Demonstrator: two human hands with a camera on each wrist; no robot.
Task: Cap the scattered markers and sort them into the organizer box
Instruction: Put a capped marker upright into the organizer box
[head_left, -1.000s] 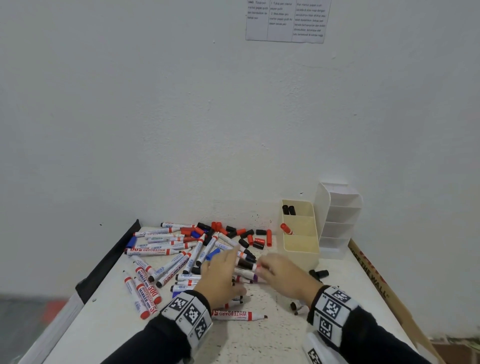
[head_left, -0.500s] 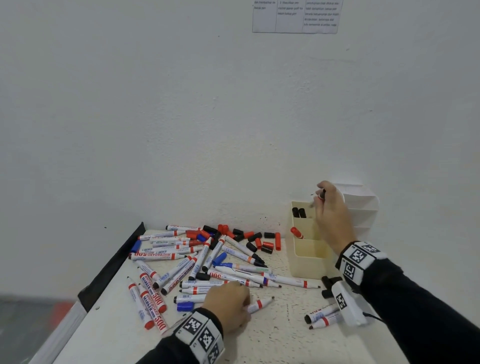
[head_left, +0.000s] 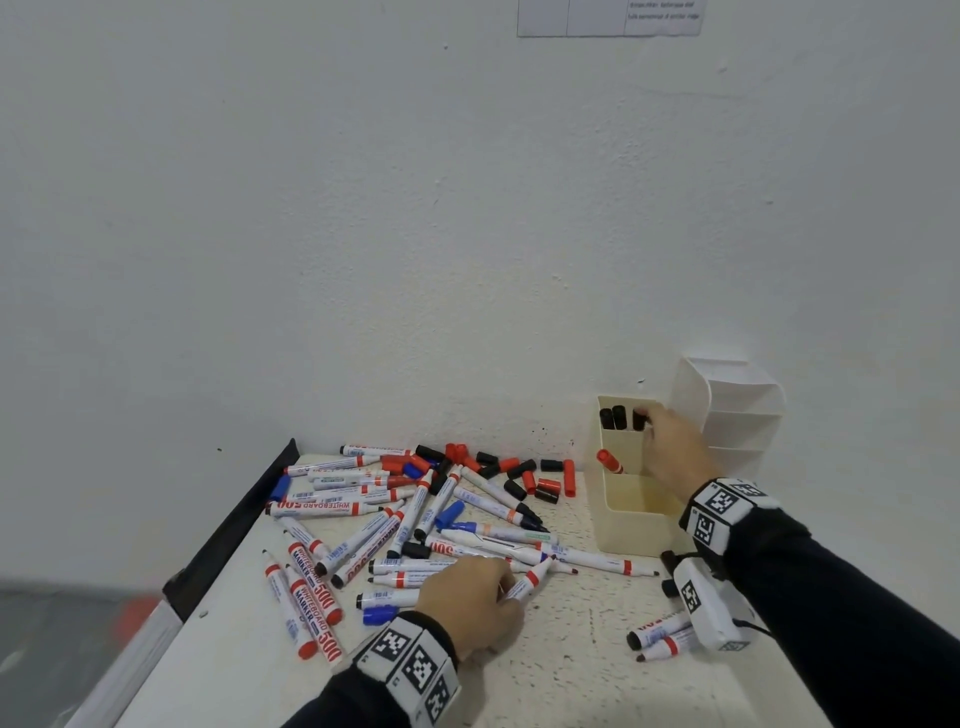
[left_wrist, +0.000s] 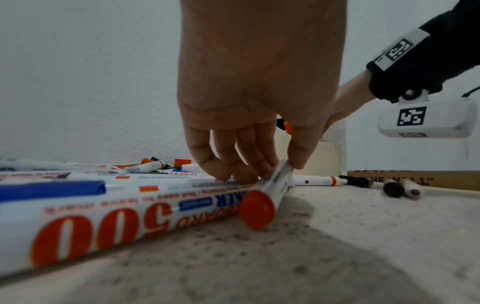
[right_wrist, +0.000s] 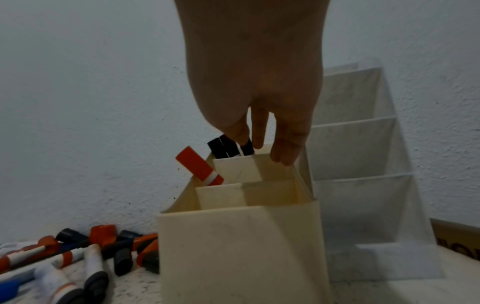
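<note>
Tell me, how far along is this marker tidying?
Barely begun. Standing in the cream box: two black-capped markers at the back and one red-capped marker in the middle section. The right hand is setting a third black-capped marker beside those two, while the left hand pinches an uncapped red marker on the table. Dozens of markers and loose caps remain.

Dim, soft, blurry wide-angle views
</note>
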